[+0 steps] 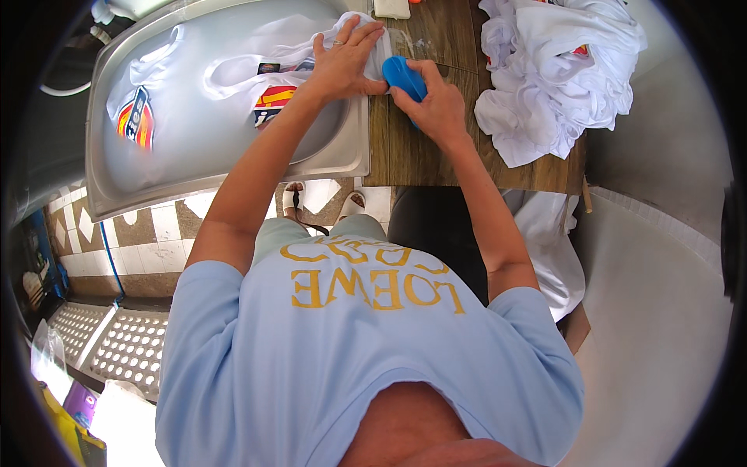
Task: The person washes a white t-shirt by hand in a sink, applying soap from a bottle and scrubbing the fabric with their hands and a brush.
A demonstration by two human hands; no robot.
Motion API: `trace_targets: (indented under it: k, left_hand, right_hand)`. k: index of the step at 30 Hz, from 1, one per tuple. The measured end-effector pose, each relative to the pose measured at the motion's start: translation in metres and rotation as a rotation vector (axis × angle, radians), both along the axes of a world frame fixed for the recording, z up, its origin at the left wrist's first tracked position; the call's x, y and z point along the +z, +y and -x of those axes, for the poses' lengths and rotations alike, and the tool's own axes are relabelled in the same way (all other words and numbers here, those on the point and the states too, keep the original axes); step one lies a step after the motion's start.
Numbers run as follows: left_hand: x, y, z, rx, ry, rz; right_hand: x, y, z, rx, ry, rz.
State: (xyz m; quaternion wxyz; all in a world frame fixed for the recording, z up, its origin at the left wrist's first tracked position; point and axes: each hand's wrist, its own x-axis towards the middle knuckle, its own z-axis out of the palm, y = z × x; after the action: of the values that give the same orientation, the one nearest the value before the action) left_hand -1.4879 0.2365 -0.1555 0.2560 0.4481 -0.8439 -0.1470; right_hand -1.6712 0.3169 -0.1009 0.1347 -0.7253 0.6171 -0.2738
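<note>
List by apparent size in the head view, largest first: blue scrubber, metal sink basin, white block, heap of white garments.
1. Metal sink basin
2. Heap of white garments
3. Blue scrubber, partly covered by the right hand
4. White block, cut off by the top edge

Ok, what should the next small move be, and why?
I'd probably ease the blue brush onto the near edge of the white shirt: the right hand already grips it close beside the cloth, and the left hand lies spread over the shirt at the sink, apparently steadying it.
</note>
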Motion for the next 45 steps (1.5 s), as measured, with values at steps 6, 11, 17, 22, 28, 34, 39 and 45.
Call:
trace_targets:
  k: [6,11,17,22,28,34,39,45]
  left_hand:
    - [0.0,0.005,0.003,0.135,-0.15,0.242]
    - [-0.002,0.003,-0.002,0.026,-0.039,-0.009]
    - [-0.006,0.001,0.003,0.042,-0.018,0.022]
    - [-0.001,0.002,-0.001,0.028,-0.054,-0.032]
    - [0.002,0.002,0.003,0.026,-0.039,-0.019]
    - [0.006,0.003,-0.002,0.029,-0.036,-0.059]
    - [0.014,0.006,0.003,0.003,-0.016,-0.099]
    - [0.008,0.006,-0.005,0.017,-0.017,-0.101]
  right_hand:
    - [-0.002,-0.048,-0.012,-0.066,0.023,0.031]
    - [0.0,0.002,-0.003,0.016,-0.001,0.011]
    - [-0.003,-0.047,-0.015,-0.076,0.103,0.035]
    - [0.004,0.01,-0.003,-0.016,-0.026,-0.096]
    - [-0.001,-0.072,-0.019,-0.086,0.141,0.108]
    - [-0.002,-0.003,-0.001,0.026,0.029,0.006]
    - [0.001,-0.056,-0.016,-0.079,0.089,0.035]
    - [0.003,-0.001,-0.01,0.008,-0.027,-0.033]
